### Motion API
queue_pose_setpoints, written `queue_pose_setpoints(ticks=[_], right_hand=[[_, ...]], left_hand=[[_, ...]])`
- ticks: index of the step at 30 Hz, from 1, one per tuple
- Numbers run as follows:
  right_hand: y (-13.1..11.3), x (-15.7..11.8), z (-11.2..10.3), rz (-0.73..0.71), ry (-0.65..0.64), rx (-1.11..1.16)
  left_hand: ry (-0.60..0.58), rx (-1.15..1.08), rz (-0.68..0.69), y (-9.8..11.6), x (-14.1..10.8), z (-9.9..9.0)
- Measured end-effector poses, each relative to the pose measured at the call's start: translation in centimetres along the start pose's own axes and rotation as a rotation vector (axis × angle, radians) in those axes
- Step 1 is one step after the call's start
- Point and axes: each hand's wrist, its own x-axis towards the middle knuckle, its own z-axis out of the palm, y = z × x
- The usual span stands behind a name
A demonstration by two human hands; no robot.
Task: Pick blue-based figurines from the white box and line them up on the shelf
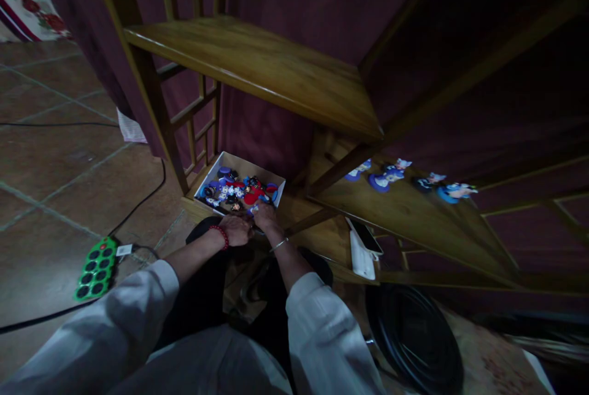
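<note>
A white-rimmed shallow box (251, 168) sits on the low shelf, filled with small toy figurines (230, 192) in blue, white, red and black, lying jumbled. At its near edge my right hand (265, 217) has its fingers closed on a small purple-and-white figurine (253, 209). Close beside it is my left hand (237, 230), fingers curled toward the same spot; whatever they grip is hidden. Several more figurines (386, 177) on round bases stand in a row on the raised shelf to the right.
A wooden shelf board (257, 57) overhangs the box. White and dark objects (363, 254) lean by the lower shelf at right. A round black object (414, 333) is at lower right. A green power strip (96, 269) with cables lies on the tiled floor at left.
</note>
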Motion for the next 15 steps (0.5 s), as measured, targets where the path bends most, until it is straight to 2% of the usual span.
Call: queue_pose_setpoints(ticks=[9,15], right_hand=[[0.5,0.6,-1.9,-0.056,-0.044,0.07],[0.6,0.4,-1.8,-0.041,-0.042,0.049]], left_hand=[[0.032,0.0,-0.021,0.5,0.1,0.8],[0.09,0.031,-0.005,0.6,0.1,1.5]])
